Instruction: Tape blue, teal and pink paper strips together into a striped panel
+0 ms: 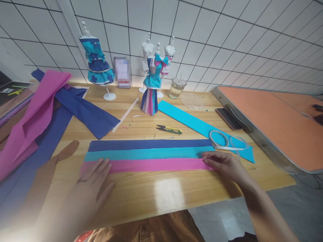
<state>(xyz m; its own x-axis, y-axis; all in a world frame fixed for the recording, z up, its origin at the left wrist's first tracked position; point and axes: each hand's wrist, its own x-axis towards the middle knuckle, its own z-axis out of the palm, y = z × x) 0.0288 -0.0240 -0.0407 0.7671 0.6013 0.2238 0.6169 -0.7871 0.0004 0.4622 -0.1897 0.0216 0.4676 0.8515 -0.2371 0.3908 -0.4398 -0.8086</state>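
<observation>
A long striped strip (151, 154) lies flat on the wooden table (136, 198), navy at the far side, turquoise in the middle and pink nearest me. My left hand (94, 181) rests flat on its left end, fingers spread over the pink and turquoise bands. At the right end, my right hand (224, 164) has thumb and fingers pressed together on the pink band's edge. Just beyond the right end, rolls of narrow tape (218, 139) sit on a turquoise strip (186, 117). Yellow-and-black thread snips (169, 129) lie behind the striped strip.
Pink (46, 104) and navy fabric (88, 109) is heaped at the left. Dressed mini mannequins (152, 72), (97, 60) stand at the back near a glass (177, 88). A phone (229, 118) lies beside an orange-topped surface (272, 124) at the right.
</observation>
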